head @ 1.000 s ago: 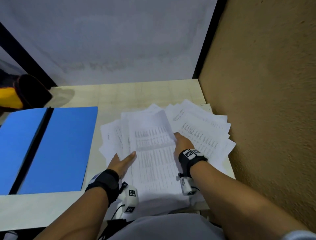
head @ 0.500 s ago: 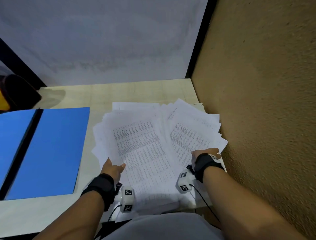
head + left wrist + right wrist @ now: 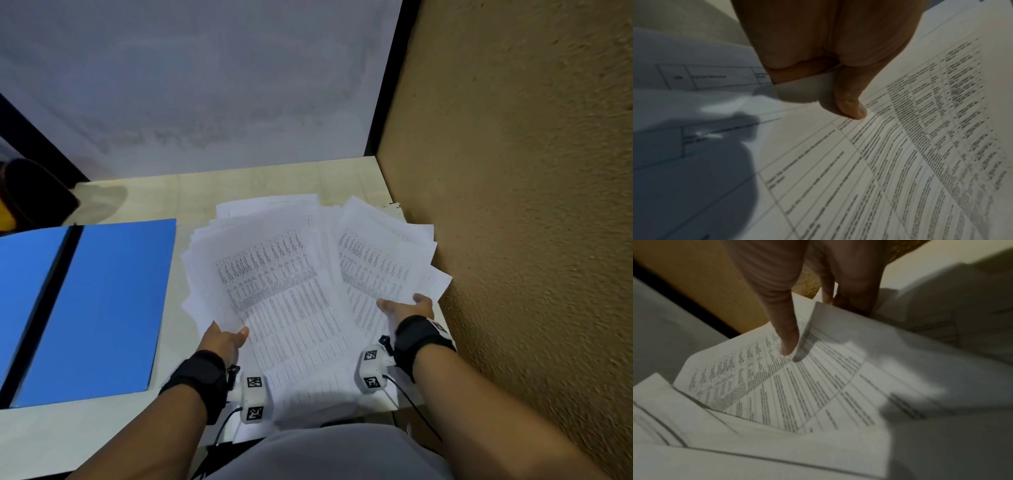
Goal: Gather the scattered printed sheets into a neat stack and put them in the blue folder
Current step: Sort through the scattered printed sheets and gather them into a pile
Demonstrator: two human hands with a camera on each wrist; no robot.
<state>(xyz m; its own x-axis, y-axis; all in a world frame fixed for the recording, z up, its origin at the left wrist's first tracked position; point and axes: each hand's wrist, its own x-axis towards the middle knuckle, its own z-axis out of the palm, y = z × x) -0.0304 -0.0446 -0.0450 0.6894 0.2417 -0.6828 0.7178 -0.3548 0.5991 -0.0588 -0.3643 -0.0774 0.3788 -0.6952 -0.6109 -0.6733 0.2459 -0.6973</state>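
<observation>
A fanned pile of white printed sheets (image 3: 291, 291) lies on the desk between my hands, with tables of small text on top. My left hand (image 3: 224, 339) grips the pile's near left edge. Its thumb (image 3: 851, 105) presses on the top sheet (image 3: 900, 162) and its fingers are hidden under the paper. My right hand (image 3: 407, 306) holds the right-hand sheets (image 3: 797, 386) near their lower edge, thumb (image 3: 787, 337) on top and fingers tucked beneath. The blue folder (image 3: 92, 308) lies open and flat to the left of the pile.
A rough brown wall (image 3: 513, 240) stands close against the pile's right side, and a grey panel (image 3: 205, 102) closes the back. A black and yellow object (image 3: 30, 198) sits at the far left. Pale desk (image 3: 274, 185) shows behind the sheets.
My right hand has moved from the middle of the pile out to its right edge and taken hold there. My left hand slid back to the near left edge. The raised top sheet now lies flat.
</observation>
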